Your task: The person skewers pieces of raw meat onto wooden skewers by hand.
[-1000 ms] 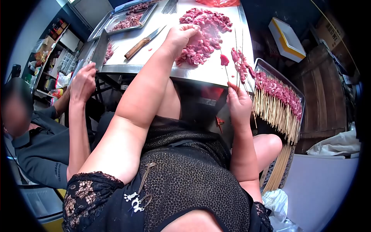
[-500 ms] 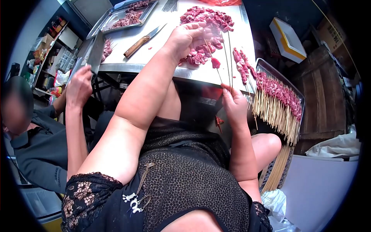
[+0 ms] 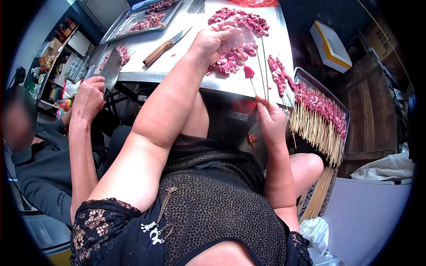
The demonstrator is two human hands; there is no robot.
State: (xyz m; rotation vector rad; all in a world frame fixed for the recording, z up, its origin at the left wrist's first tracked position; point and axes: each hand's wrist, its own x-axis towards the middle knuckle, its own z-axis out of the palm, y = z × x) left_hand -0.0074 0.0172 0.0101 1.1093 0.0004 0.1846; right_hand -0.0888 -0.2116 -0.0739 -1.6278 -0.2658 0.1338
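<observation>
My right hand [image 3: 271, 119] is closed on a few thin skewers at the table's front edge. They point up over the table, and one carries a single red meat piece [image 3: 249, 72]. My left hand [image 3: 215, 42] is above the table, its fingers curled together near the tip of that skewer; what they hold, if anything, I cannot make out. Behind and below it lie raw meat chunks [image 3: 239, 18] and a smaller meat heap [image 3: 230, 62]. Right of the held skewers lie loaded meat skewers [image 3: 278, 77] on the white table [image 3: 186, 62].
A tray at right holds many loaded skewers [image 3: 319, 106], with bare sticks [image 3: 318, 195] below. A wooden-handled knife [image 3: 158, 53] lies on the table near a metal meat tray [image 3: 116, 35]. At left, a co-worker's hand [image 3: 88, 99] holds a cleaver [image 3: 113, 66].
My left hand's fingers have curled in from a more stretched pose. My right hand has barely shifted. The co-worker's hand has moved slightly, and the cleaver blade now shows its broad side.
</observation>
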